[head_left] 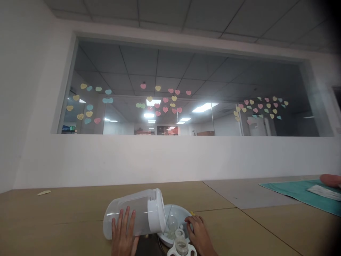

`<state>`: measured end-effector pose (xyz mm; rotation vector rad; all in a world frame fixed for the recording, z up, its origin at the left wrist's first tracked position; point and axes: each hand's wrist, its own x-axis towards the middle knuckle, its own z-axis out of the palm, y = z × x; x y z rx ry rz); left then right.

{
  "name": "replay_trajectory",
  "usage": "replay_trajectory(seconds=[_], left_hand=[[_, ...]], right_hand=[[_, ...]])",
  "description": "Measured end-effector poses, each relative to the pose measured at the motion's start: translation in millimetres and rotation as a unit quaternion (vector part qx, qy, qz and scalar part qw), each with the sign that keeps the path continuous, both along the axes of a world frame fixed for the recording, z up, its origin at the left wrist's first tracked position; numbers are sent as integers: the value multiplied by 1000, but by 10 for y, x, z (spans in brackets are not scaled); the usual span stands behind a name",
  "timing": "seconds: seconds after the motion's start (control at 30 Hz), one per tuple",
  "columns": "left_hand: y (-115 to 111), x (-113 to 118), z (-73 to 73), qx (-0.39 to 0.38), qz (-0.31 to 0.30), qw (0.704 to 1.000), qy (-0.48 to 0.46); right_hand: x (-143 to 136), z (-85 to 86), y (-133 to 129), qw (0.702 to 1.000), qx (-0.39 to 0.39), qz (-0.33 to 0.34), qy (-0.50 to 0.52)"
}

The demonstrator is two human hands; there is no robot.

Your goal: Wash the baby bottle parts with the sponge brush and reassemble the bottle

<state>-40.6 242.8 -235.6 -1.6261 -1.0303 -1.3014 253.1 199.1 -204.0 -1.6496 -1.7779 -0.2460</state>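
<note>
A clear plastic container (135, 213) with a white rim lies tilted on its side, its mouth over the left edge of a white basin (177, 210). My left hand (124, 231) lies against the container's near side, fingers spread. Inside the basin are clear and white parts, among them a rounded clear piece (172, 223). A bottle with white handles (182, 247) stands at the basin's near edge. My right hand (198, 233) is at the basin's right rim, fingers curled beside a small yellow thing (192, 213); what they hold, if anything, is too small to tell.
A teal cloth (301, 193) with a white sheet (323, 192) and a reddish item (330, 180) lies at the far right. A small pale piece (44, 192) is at the table's far left. Behind the table stands a white wall (173, 156) with a window.
</note>
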Motion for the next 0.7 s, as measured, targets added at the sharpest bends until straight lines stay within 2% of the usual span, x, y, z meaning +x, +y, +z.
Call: replay_trajectory(seconds=[0.27,0.47,0.6,0.7], left_hand=[[108,-64,-60,-3,-19,996,-85],[132,-9,-87,-17,-13,973,-228],[104,-8,-62,-35,-18,951,-307],[64,-52,-41,-62,-29,936,-345]], right_hand=[[31,-116,87,999,50,-10,18],[78,-103,76,995,92,-25,25],[148,-32,18,990,95,-95,40],[209,-26,-60,980,43,-187,49]])
